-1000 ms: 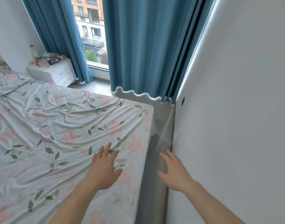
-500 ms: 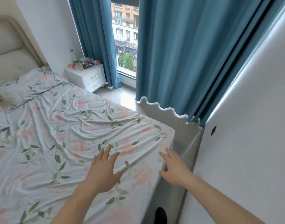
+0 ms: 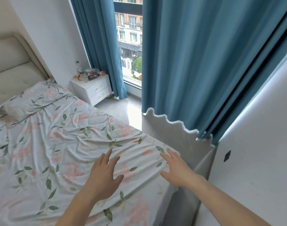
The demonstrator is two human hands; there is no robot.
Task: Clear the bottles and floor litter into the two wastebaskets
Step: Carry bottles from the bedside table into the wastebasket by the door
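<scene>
Our left hand [image 3: 102, 178] and right hand [image 3: 177, 170] are spread flat and hold nothing, low in the picture. The bottles [image 3: 92, 73] sit far off, upper left, nearer our left hand.

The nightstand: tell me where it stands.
Head view, upper left of centre: the white nightstand stands between the bed and the left blue curtain.
</scene>
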